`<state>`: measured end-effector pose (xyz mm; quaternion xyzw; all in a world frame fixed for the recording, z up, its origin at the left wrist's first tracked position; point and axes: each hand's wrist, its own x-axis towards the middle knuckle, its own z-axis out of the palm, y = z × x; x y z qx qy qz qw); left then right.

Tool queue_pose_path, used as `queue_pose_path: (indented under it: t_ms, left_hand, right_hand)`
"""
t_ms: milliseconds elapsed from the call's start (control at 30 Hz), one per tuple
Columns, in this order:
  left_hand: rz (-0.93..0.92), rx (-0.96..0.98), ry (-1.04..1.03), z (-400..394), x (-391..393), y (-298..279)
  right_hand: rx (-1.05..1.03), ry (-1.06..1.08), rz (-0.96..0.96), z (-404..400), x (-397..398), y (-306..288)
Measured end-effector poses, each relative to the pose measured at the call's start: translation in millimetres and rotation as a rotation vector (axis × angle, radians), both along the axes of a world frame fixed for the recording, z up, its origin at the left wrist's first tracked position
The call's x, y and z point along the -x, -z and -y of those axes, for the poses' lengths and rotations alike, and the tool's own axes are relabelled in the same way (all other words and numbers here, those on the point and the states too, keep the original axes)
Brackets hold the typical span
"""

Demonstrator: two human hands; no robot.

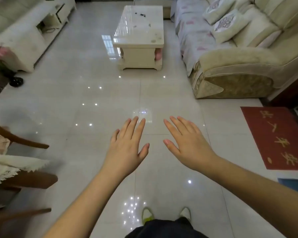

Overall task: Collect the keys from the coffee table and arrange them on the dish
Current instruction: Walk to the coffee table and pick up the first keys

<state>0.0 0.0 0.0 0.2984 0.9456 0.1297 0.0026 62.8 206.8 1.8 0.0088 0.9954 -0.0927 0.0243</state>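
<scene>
Keys [142, 14], tiny dark specks on the far glossy desk [139, 26], look light, rigid, pinchable; both hands' fingers [136, 125] are spread, empty.

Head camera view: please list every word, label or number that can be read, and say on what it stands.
Red rectangular floor mat: gold characters, seen upside down, apparently "出入平安".
Cream glossy coffee table: no text; the small dark items on it are too small to read.
</scene>
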Motion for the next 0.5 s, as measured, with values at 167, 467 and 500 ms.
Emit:
queue_pose_path:
  t_ms: [167,467,500]
  left_hand:
    - [0.007,0.067,0.100,6,-1,13]
    - [0.084,-0.047,0.160,-3,18,19]
    - [0.099,-0.049,0.167,-10,21,22]
  right_hand:
    - [0.077,0.057,0.002,10,-9,12]
    - [0.120,0.142,-0.014,-7,7,19]
    - [0.113,0.131,-0.008,-12,9,21]
